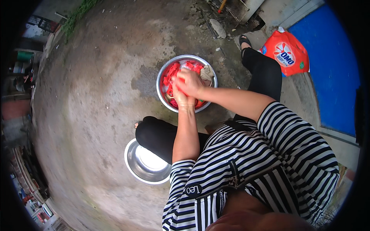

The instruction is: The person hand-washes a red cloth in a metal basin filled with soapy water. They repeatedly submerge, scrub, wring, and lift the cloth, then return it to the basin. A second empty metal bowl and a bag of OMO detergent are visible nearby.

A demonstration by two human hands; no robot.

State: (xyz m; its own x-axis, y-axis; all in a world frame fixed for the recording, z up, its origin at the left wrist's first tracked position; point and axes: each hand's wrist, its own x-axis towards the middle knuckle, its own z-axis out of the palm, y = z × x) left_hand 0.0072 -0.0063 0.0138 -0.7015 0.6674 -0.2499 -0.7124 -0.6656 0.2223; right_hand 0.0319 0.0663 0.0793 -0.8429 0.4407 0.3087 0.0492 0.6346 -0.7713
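Note:
A round metal basin (159, 95) stands on the ground in front of me, holding wet red clothes (173, 71) among white suds. A beige cloth (206, 74) lies at the basin's right side. Over the middle of it my two hands press together, with a bunch of red cloth (181, 84) between them. My left hand (182, 97) is below, wrist towards me, and my right hand (190, 81) closes over it from the right. The fingers partly hide the gripped cloth.
A second metal basin (131, 164) stands by my left leg (156, 132). A red OMO detergent bag (289, 55) sits beyond my right leg (264, 69), against a blue panel (326, 66). Wet concrete ground (95, 86) spreads to the left; a broken stone (218, 28) lies ahead.

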